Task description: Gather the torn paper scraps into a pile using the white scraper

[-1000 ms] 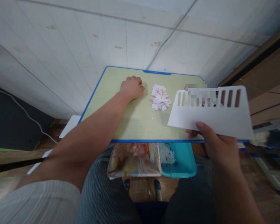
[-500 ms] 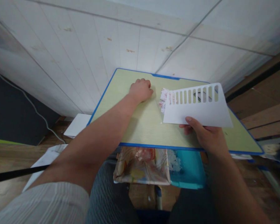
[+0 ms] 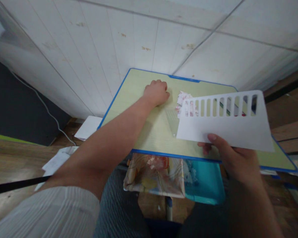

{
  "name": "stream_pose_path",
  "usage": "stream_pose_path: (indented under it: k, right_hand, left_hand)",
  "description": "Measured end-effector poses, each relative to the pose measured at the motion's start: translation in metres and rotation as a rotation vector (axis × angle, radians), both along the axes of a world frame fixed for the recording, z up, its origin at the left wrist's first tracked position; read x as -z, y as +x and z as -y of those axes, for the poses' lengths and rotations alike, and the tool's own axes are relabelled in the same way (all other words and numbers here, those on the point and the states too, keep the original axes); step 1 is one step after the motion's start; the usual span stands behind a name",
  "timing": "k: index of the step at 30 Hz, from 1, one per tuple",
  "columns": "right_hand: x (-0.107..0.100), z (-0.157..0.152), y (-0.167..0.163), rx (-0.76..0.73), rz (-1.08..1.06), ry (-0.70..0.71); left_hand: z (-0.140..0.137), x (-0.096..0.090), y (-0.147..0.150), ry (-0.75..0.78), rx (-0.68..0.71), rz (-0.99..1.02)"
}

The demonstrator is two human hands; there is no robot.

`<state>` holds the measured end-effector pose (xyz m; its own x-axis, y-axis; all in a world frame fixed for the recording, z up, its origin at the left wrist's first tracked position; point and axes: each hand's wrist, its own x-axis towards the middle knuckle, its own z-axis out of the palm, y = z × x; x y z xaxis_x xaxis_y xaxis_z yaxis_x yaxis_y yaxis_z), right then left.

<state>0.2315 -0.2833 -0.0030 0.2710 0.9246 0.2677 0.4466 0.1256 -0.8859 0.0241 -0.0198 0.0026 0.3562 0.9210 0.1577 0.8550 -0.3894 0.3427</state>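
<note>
My right hand [image 3: 234, 158] grips a white card with a row of cut-out slots [image 3: 221, 130] by its lower edge, thumb on top. The card is held above the right part of a pale yellow-green folding table [image 3: 146, 137] with blue edging. Small pink-and-white patterned paper pieces [image 3: 182, 98] lie near the card's left end, and some show through its slots. My left hand [image 3: 156, 93] rests on the table left of these pieces, its fingers curled in; their undersides are hidden. Other things behind the slots are too covered to name.
Under the table's front edge, near my knees, are a patterned box [image 3: 154, 190] with reddish crumpled stuff and a turquoise tray [image 3: 208, 185] holding whitish scraps. A white panelled wall [image 3: 114, 49] stands behind the table. Cardboard [image 3: 290, 105] is at the right.
My right hand has brought the slotted card rightward and closer to me, tilting it a little. More of the paper pieces shows. My left hand stays curled at its place on the table.
</note>
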Motion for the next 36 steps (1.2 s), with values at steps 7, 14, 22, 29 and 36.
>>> stream_pose_path:
  k: [7,14,22,29,36]
  right_hand:
    - [0.004,-0.015,0.000,0.016,0.065,0.010]
    - [0.002,0.006,0.000,-0.023,0.090,-0.009]
    - [0.006,0.001,-0.009,-0.033,0.088,0.008]
    - [0.006,0.011,-0.005,-0.132,0.001,-0.092]
    - [0.014,-0.018,-0.007,0.090,-0.137,0.038]
  left_hand:
    - [0.001,-0.001,0.001,0.005,-0.007,-0.007]
    - [0.001,0.000,0.000,0.000,-0.006,0.022]
    - [0.000,0.001,0.000,0.014,-0.004,0.015]
    - [0.000,0.002,0.001,0.011,-0.001,0.017]
    - [0.001,0.000,0.001,0.006,0.004,-0.005]
